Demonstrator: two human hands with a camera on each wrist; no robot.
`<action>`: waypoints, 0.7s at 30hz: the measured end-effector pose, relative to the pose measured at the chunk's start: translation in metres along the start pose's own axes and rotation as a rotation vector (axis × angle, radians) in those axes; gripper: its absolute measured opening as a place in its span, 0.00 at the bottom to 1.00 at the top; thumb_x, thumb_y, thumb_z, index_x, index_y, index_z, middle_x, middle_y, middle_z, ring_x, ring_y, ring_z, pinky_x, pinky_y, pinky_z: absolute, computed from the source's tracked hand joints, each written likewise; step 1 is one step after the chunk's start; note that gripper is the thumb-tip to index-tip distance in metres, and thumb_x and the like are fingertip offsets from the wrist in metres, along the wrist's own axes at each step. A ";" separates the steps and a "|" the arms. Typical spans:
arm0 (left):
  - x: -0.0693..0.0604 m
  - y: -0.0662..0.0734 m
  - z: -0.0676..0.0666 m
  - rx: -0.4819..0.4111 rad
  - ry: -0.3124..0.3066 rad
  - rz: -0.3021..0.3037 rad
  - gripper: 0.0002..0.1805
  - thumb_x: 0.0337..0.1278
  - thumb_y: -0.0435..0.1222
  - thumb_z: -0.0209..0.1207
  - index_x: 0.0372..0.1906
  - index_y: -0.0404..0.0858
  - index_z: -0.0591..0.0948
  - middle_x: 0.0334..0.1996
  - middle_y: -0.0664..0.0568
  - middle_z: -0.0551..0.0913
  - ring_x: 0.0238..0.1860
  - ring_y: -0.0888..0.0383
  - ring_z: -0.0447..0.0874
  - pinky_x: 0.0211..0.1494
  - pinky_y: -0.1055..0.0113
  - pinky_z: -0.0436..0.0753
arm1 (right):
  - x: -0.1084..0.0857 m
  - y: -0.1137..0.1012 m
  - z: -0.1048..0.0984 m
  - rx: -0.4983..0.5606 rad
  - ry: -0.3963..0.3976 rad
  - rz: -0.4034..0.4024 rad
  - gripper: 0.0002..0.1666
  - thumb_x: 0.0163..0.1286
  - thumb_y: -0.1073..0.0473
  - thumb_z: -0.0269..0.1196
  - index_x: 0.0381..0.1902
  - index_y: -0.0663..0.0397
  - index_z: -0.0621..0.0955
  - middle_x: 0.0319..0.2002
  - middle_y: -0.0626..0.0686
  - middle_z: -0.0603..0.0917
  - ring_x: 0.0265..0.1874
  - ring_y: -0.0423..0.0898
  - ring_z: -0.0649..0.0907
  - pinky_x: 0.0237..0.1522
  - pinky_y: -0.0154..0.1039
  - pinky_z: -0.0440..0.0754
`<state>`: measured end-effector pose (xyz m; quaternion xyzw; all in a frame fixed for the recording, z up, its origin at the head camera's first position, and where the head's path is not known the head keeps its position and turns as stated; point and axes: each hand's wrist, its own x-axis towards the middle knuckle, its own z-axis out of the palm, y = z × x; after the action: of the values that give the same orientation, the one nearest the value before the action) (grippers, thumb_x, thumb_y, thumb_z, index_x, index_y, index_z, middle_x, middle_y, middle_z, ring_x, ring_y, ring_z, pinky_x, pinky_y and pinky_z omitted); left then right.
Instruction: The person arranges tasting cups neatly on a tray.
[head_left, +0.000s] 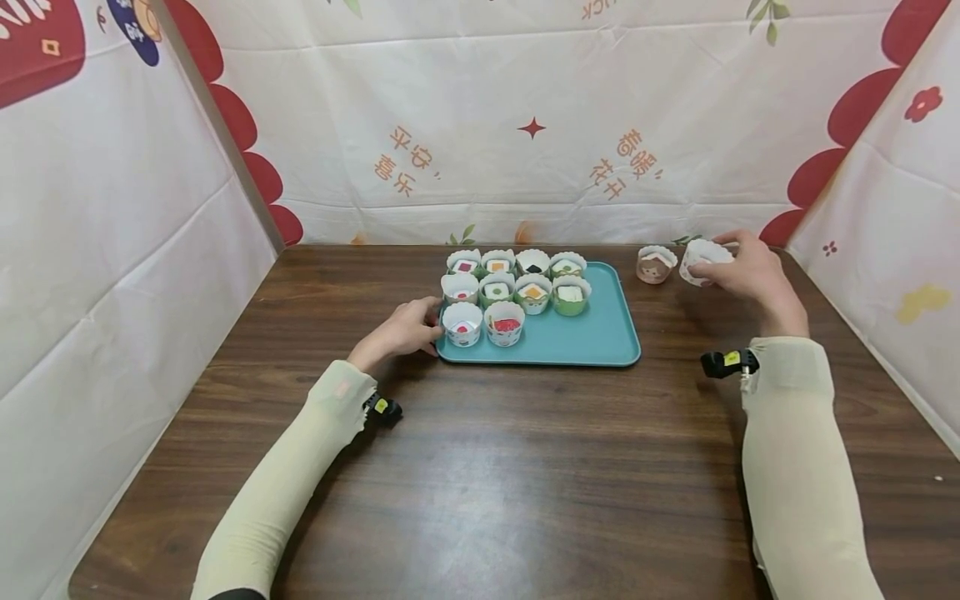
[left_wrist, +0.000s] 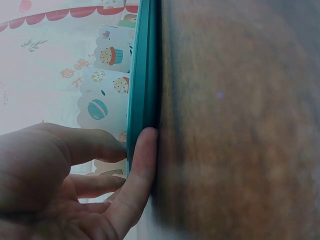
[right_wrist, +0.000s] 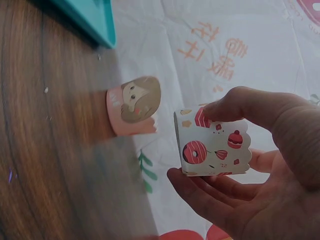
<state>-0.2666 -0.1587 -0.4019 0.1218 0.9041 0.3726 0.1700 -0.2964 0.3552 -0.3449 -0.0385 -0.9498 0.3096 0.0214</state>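
At the far right, my right hand (head_left: 756,277) grips a white paper baking cup (head_left: 705,260) between thumb and fingers. Red donuts and cakes are printed on this cup in the right wrist view, where it appears off the table. Beside it stands a brown-and-pink paper cup (head_left: 655,267) with a printed face. My left hand (head_left: 405,327) is at the left edge of a teal tray (head_left: 577,346); in the left wrist view its fingers hold the tray's rim. Several filled paper cups, among them a front cup with red filling (head_left: 504,325), stand in rows on the tray's left side.
The brown wooden table (head_left: 525,483) meets a white printed cloth (head_left: 480,150) at the back, with more cloth along both sides. A black wrist camera (head_left: 384,408) sits on the left sleeve, another black camera (head_left: 727,363) on the right sleeve.
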 end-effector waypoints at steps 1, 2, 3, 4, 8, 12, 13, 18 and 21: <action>0.000 0.000 0.000 -0.001 -0.001 -0.001 0.35 0.73 0.31 0.55 0.80 0.31 0.58 0.57 0.33 0.78 0.39 0.51 0.87 0.39 0.66 0.92 | -0.001 -0.002 0.000 0.010 -0.005 -0.005 0.51 0.70 0.39 0.66 0.74 0.67 0.60 0.63 0.76 0.69 0.54 0.68 0.72 0.42 0.49 0.74; 0.000 0.000 0.000 -0.002 -0.002 -0.002 0.35 0.73 0.31 0.54 0.80 0.31 0.58 0.57 0.33 0.78 0.38 0.51 0.87 0.39 0.66 0.92 | -0.001 -0.004 0.000 0.018 -0.007 -0.014 0.51 0.70 0.40 0.66 0.73 0.67 0.60 0.62 0.75 0.70 0.53 0.67 0.72 0.41 0.48 0.74; 0.000 0.000 0.000 -0.004 -0.001 -0.003 0.35 0.73 0.31 0.55 0.80 0.31 0.58 0.57 0.33 0.78 0.38 0.51 0.87 0.39 0.65 0.92 | -0.002 -0.006 0.000 0.021 -0.009 -0.024 0.50 0.70 0.40 0.67 0.73 0.67 0.60 0.61 0.74 0.70 0.52 0.66 0.73 0.41 0.47 0.74; -0.001 0.000 0.000 -0.007 -0.001 -0.003 0.35 0.73 0.30 0.55 0.80 0.31 0.58 0.57 0.33 0.78 0.38 0.51 0.87 0.38 0.65 0.92 | -0.002 -0.008 0.000 0.017 -0.008 -0.035 0.49 0.69 0.40 0.67 0.72 0.67 0.61 0.60 0.74 0.71 0.52 0.66 0.73 0.40 0.46 0.73; -0.001 0.002 0.000 -0.011 -0.001 -0.004 0.35 0.72 0.30 0.55 0.80 0.31 0.58 0.56 0.34 0.78 0.38 0.51 0.87 0.39 0.65 0.92 | -0.005 -0.018 -0.001 0.006 -0.006 -0.073 0.49 0.70 0.40 0.67 0.70 0.68 0.61 0.59 0.72 0.71 0.50 0.65 0.73 0.41 0.47 0.75; -0.001 0.002 0.000 -0.004 0.001 -0.003 0.35 0.72 0.30 0.55 0.80 0.30 0.58 0.56 0.34 0.78 0.38 0.52 0.87 0.38 0.66 0.92 | -0.007 -0.027 0.000 0.012 -0.011 -0.097 0.49 0.70 0.41 0.67 0.71 0.69 0.60 0.60 0.73 0.69 0.50 0.65 0.73 0.43 0.50 0.78; -0.001 0.002 0.000 -0.001 0.001 -0.003 0.35 0.72 0.30 0.55 0.80 0.30 0.58 0.56 0.34 0.78 0.37 0.52 0.87 0.38 0.66 0.92 | -0.007 -0.029 0.000 0.013 -0.011 -0.104 0.48 0.70 0.42 0.67 0.70 0.70 0.60 0.60 0.73 0.69 0.51 0.65 0.73 0.43 0.50 0.77; -0.001 0.002 0.000 -0.002 0.001 -0.005 0.35 0.72 0.30 0.55 0.80 0.30 0.58 0.55 0.34 0.78 0.37 0.52 0.87 0.38 0.66 0.92 | -0.007 -0.040 0.004 0.000 0.002 -0.151 0.46 0.69 0.45 0.68 0.68 0.71 0.62 0.60 0.75 0.70 0.51 0.66 0.73 0.41 0.46 0.74; -0.001 0.003 0.000 -0.006 0.000 -0.003 0.35 0.72 0.30 0.54 0.80 0.30 0.58 0.56 0.33 0.78 0.38 0.52 0.86 0.38 0.66 0.92 | -0.007 -0.046 0.006 -0.012 -0.006 -0.170 0.46 0.69 0.45 0.68 0.68 0.70 0.62 0.61 0.76 0.70 0.52 0.67 0.74 0.42 0.47 0.75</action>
<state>-0.2650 -0.1573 -0.4000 0.1199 0.9032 0.3751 0.1710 -0.2927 0.3139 -0.3227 0.0430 -0.9516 0.3009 0.0445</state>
